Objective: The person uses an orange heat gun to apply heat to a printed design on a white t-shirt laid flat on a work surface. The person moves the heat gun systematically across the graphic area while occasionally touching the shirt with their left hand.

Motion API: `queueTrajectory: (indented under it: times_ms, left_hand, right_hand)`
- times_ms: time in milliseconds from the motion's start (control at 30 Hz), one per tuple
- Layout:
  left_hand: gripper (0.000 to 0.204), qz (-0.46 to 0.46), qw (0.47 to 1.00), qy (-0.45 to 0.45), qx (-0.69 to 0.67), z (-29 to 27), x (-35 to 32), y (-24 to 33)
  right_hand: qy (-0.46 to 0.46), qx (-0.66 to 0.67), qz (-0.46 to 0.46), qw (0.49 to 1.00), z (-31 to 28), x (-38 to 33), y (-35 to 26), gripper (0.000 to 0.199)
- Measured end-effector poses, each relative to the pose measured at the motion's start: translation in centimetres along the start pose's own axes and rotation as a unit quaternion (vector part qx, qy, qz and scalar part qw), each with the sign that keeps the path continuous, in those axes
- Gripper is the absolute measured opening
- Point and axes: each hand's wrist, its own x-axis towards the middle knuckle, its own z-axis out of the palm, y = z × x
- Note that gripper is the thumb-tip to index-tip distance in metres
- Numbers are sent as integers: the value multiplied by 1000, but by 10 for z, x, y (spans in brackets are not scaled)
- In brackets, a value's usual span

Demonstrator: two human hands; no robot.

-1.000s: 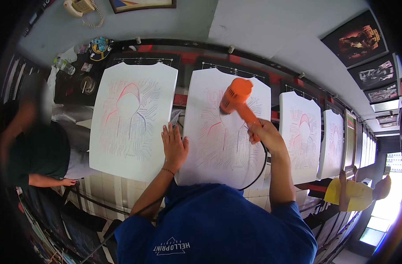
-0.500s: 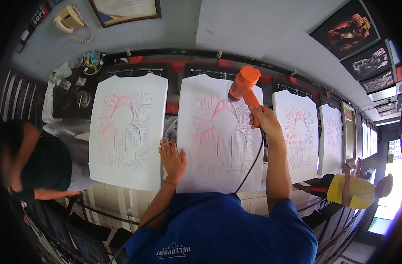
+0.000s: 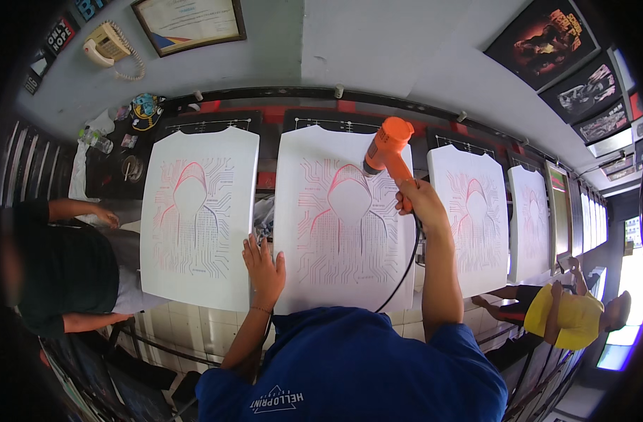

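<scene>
Orange heat gun (image 3: 390,144) shifted right, co-worker's hand (image 3: 109,216) extended

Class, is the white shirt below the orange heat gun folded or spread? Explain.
Spread: the white shirt lies flat, its hooded-figure print showing no visible folds beneath the orange heat gun.

Bare left hand (image 3: 266,273) open, back toward camera, fingers (image 3: 254,252) extended forward and slightly apart, thumb (image 3: 280,264) standing off to right. Left wrist (image 3: 262,307) roughly straight. Bare left forearm (image 3: 245,337) slanting forward and inward from bent elbow. Bare right hand (image 3: 421,202) curled into closed grip, turned inward at wrist. Bare right forearm (image 3: 441,274) pointing nearly straight forward, reaching farther than left. Blue short sleeves (image 3: 468,360) over upper arms.
</scene>
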Motion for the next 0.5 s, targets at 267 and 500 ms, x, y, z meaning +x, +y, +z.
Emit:
queueTrajectory:
  times_ms: [267, 500]
  left_hand:
    - [57, -24, 1000, 8, 8, -2, -24, -4]
    - [54, -71, 996, 35, 38, 14, -22, 2]
  right_hand:
    - [-15, -2, -8, 1000, 15, -3, -6, 30]
    - [-60, -13, 2, 998, 37, 6, -12, 31]
